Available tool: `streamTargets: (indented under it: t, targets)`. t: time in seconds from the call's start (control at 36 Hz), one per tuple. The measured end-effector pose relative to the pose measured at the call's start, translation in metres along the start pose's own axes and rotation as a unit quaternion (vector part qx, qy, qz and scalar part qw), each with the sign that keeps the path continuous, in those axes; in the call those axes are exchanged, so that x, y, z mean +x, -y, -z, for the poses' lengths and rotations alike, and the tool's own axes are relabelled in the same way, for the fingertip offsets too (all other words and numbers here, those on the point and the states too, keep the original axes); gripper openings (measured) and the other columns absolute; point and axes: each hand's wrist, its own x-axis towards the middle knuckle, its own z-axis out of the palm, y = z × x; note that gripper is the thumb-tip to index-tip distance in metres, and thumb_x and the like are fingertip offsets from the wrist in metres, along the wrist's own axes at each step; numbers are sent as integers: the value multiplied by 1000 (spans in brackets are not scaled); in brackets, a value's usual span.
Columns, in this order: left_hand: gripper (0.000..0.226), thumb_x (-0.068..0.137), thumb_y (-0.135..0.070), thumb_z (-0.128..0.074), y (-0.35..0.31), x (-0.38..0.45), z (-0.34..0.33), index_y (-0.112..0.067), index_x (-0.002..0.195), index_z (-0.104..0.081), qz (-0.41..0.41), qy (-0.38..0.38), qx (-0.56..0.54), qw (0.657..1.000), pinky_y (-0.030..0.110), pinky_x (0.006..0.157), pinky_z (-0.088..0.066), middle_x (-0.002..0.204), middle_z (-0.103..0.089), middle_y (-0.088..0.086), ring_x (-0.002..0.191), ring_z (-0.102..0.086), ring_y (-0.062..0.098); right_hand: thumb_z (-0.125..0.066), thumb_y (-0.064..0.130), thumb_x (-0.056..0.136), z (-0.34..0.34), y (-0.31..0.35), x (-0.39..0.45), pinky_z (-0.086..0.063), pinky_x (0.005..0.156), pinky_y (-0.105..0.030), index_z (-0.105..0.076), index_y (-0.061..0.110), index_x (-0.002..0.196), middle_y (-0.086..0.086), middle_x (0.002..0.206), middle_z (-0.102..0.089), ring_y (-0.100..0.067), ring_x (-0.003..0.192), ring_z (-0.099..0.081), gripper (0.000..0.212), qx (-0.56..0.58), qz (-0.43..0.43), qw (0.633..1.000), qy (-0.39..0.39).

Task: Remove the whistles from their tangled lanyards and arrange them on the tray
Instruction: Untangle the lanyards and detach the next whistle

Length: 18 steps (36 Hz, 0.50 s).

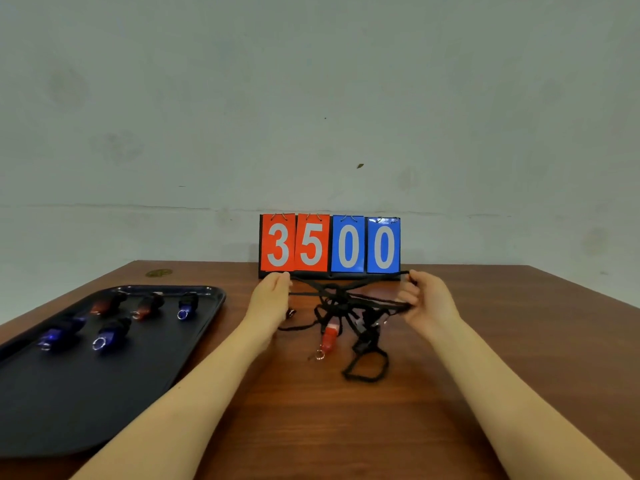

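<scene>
A knot of black lanyards [335, 296] is stretched between my hands above the wooden table. My left hand [272, 295] grips the cords on the left, my right hand [425, 295] grips them on the right. A red whistle [329, 336] with a metal ring hangs from the tangle, and a dark whistle [367, 328] sits in the cords beside it. At the left lies a black tray [86, 393] holding several whistles: two red ones [108, 303] at the back and blue ones [112, 333] around them.
A flip scoreboard [330, 244] reading 3500 stands upright at the table's far edge, right behind my hands. A loose loop of black cord [365, 367] rests on the table [346, 427] below the tangle. The wall rises behind the table.
</scene>
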Motion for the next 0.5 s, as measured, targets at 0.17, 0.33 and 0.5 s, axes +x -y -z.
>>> streamTargets:
  t: [0.17, 0.33, 0.5]
  targets:
    - [29, 104, -31, -36, -5, -8, -2, -16, 100, -60, -18, 46, 29, 998, 19, 48, -31, 70, -47, -2, 57, -39, 8, -46, 15, 95, 0, -14, -3, -49, 67, -34, -59, 3, 110, -12, 98, -60, -25, 83, -57, 23, -545, 167, 817, -88]
    - [28, 104, -31, -38, -10, -14, -6, -17, 96, -60, -40, 60, 14, 997, 20, 46, -31, 66, -46, 0, 52, -37, 8, -54, 23, 90, -5, -24, -14, -36, 106, -36, -45, 19, 138, -1, 134, -46, -16, 130, -33, 49, -699, 330, 635, 6]
    - [26, 104, -30, -38, -12, -16, -9, -21, 91, -59, -74, 61, 13, 995, 19, 54, -33, 68, -48, -7, 58, -40, 5, -54, 50, 90, -16, -41, -19, -51, 88, -32, -69, 31, 102, 17, 95, -66, -1, 91, -57, 27, -731, 255, 618, 139]
